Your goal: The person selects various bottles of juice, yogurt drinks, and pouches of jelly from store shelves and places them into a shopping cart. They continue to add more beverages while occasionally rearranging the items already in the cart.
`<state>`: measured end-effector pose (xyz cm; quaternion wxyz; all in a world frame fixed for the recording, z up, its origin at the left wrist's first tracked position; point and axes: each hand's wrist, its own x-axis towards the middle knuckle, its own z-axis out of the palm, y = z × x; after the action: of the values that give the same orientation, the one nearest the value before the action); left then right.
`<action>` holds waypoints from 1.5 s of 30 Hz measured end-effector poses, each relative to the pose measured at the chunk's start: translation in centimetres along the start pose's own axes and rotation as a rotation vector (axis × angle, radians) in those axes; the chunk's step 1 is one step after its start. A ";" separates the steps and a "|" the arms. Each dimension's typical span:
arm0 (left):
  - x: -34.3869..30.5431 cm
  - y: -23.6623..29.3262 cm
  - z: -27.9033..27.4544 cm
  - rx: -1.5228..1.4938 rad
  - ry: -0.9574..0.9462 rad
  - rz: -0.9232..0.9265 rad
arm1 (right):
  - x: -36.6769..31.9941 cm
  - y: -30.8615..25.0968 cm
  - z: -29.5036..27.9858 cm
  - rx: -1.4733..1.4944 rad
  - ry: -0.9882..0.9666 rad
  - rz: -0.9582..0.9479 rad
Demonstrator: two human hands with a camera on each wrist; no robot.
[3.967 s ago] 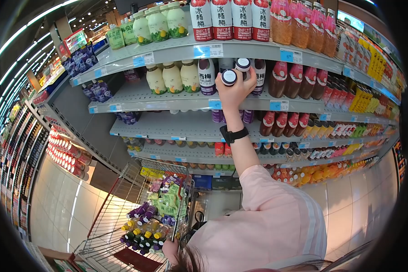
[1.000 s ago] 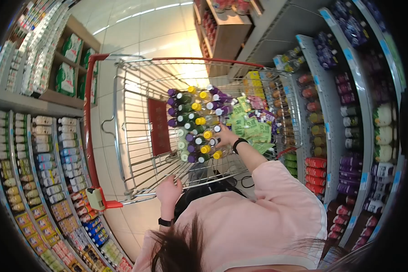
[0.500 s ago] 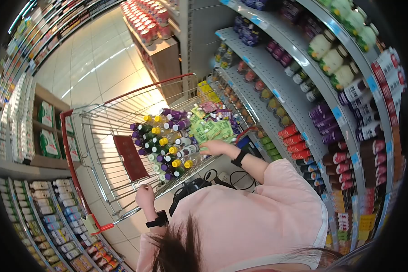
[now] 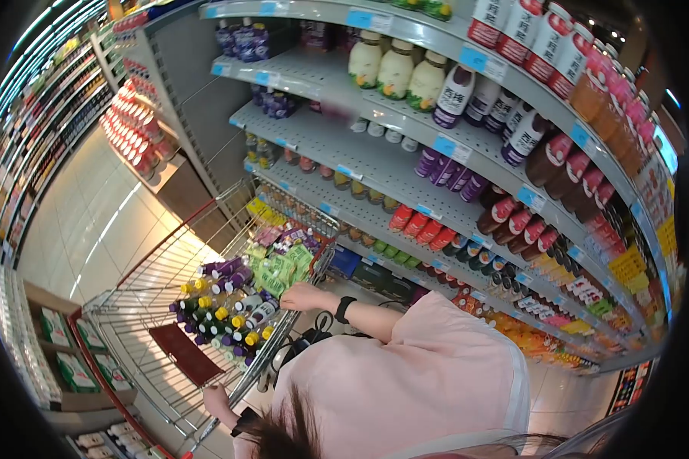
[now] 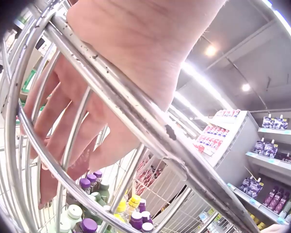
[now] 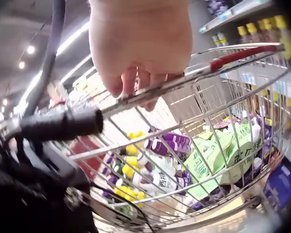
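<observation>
The metal shopping cart [image 4: 180, 352] holds several bottles [image 4: 223, 314] with purple, yellow and white caps, beside green pouches [image 4: 279, 269]. Over its near side rim [image 5: 114, 90] hangs my left hand [image 4: 217, 403], fingers [image 5: 63, 111] extended down the inside, nothing held. Farther along that side, my right hand [image 4: 305, 297] is at the rim beside the pouches; the right wrist view shows its fingers [image 6: 144, 85] curled over the metal bar. White-labelled bottles [image 6: 160, 180] lie below that hand, inside the basket.
Drink shelves [image 4: 321, 76] run along the front and right, with cream bottles [image 4: 394, 73] and dark bottles [image 4: 547, 161]. A display of red-and-white cans [image 4: 138, 138] stands past the cart. Shelved cartons [image 4: 73, 371] are at the left. A black bag [image 6: 34, 184] is near my right hand.
My right hand, which held two dark-capped bottles at the shelf, went down to the bottles in the cart and now is at the rim, without them. The head view has turned toward the shelves.
</observation>
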<state>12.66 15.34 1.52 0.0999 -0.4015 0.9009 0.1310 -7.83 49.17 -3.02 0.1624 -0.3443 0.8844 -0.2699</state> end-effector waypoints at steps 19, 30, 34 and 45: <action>0.0 -0.2 0.3 -0.051 0.088 -0.032 | -19.1 5.2 -41.9 -0.311 1.708 0.501; 0.1 -0.3 0.7 -0.054 0.143 -0.072 | -18.5 4.0 -42.2 -0.089 1.619 0.787; -0.4 0.1 0.4 -0.058 0.176 -0.069 | -19.2 5.4 -41.4 -0.088 1.701 0.673; -0.9 0.5 -0.5 -0.078 0.161 -0.085 | -19.7 5.8 -39.6 0.005 1.793 0.260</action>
<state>12.78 16.11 2.35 0.0172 -0.4521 0.8825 0.1288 -15.61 80.98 27.32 -0.5576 0.0979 0.7103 -0.4182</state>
